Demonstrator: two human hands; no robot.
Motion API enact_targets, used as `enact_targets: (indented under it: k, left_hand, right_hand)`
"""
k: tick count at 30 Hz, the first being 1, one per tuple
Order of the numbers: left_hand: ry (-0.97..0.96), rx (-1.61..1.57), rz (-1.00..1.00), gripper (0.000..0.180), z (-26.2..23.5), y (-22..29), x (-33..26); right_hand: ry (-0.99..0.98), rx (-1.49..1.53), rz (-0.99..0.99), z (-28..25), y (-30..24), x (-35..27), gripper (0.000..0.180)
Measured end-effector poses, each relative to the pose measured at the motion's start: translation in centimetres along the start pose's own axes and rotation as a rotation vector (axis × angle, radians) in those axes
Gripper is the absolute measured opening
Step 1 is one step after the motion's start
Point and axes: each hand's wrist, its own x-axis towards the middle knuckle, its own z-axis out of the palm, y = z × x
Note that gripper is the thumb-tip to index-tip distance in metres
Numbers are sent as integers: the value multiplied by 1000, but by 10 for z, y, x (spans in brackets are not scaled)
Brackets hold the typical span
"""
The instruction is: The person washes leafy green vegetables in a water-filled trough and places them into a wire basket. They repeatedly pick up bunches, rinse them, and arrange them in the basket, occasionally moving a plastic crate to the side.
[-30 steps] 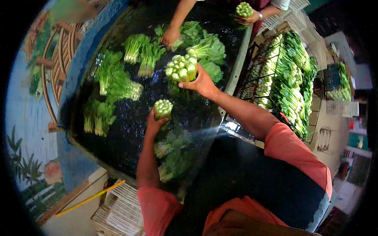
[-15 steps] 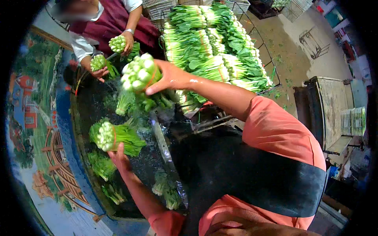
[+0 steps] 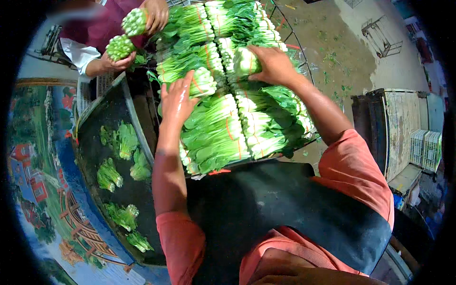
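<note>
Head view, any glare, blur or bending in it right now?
Head view, shape: black fills the corners around the fisheye image, and the trough bows along its left side; head view, lighting: the stacked greens are bright, the black apron dark, and a wet glint shows on the left hand; head view, top left: a smeared blur covers the head of the co-worker.
</note>
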Motion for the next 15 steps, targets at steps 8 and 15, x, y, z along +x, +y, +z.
enact_targets:
  k: [8, 15]
  left_hand:
    - [-398, -144, 8, 60, 88, -8, 64]
    - [-211, -370, -53, 48, 105, 45, 62]
  right_hand:
    - [-76, 29, -121, 78, 14, 6, 83]
    - [-197, 246, -40, 99, 21, -3, 83]
